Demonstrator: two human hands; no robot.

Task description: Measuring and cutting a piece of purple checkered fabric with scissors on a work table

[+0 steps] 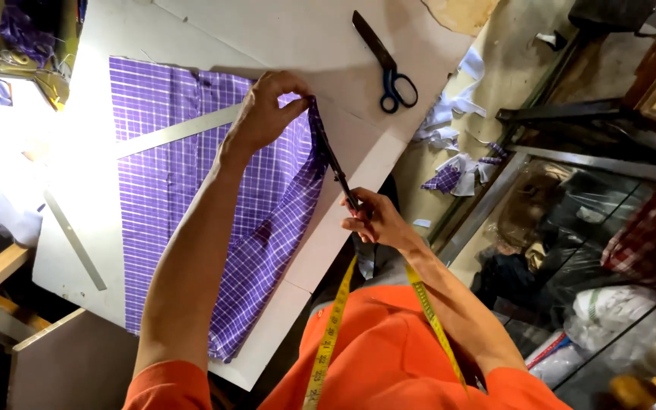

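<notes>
Purple checked fabric point(184, 197) lies flat on the white counter point(282, 38). Right hand point(377, 222) fingers are clamped on scissors point(335, 163) at its edge, left hand point(267, 110) pinches the corner. Metal ruler point(168, 133) crosses it, blue-handled scissors point(385, 61) sit farther back.
</notes>
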